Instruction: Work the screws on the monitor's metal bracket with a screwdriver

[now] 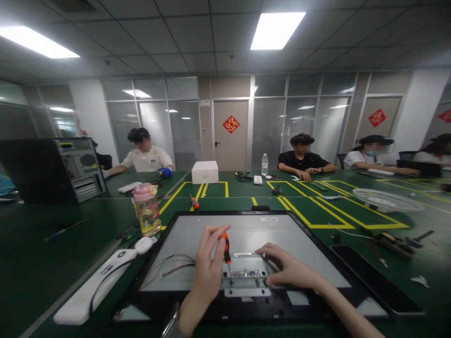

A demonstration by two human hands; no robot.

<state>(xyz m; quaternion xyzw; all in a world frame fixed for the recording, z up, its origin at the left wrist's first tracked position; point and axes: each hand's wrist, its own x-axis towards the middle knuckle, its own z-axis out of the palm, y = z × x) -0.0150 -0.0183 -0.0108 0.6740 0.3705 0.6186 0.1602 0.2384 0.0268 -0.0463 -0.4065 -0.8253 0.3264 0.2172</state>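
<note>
An opened display panel with a black frame lies flat, its silvery back facing up. My left hand holds a small orange-and-black screwdriver nearly upright, fingers closed around the handle. Its tip points down at the near left part of a metal bracket, which carries a row of connectors. My right hand grips the bracket's right side, with fingers at its far edge and thumb at its near edge. Thin wires lie on the panel to the left of my left hand.
Left of the panel are a white power strip and a pink-lidded bottle. A computer case stands farther left. At right lies a long black bar. A white box, a red-handled tool and seated people are across the table.
</note>
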